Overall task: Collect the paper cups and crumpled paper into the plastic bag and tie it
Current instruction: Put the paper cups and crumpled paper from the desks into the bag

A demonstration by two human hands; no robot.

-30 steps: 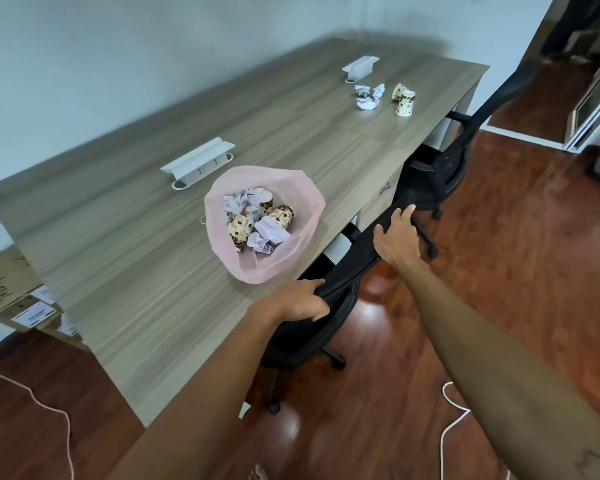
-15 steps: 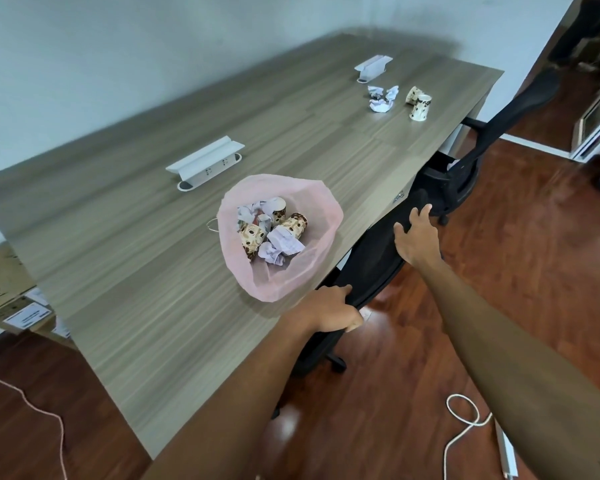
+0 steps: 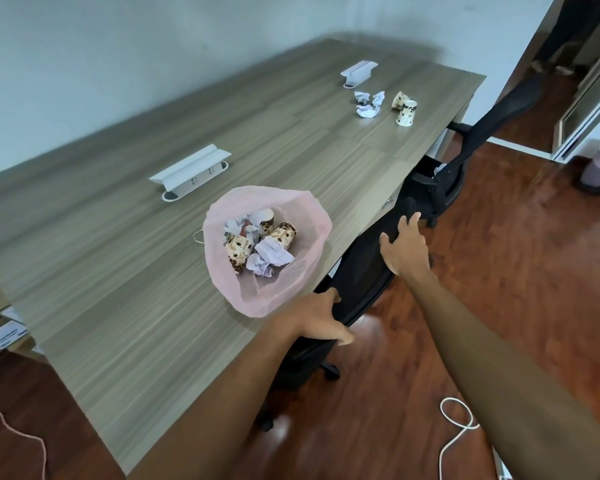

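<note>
We've got both hands, left (image 3: 317,320) & right (image 3: 404,249), fingers grasping the chair back (image 3: 364,275) w/ the pink bag (image 3: 305,216) open on the tabletop (image 3: 118,289).

Both hands on a black chair back beside the desk

The left hand (image 3: 321,318) and right hand (image 3: 404,249) grip the chair (image 3: 364,282); the pink plastic bag (image 3: 305,223) sits open on the desk (image 3: 118,271), cups (image 3: 405,112) far right.
</note>
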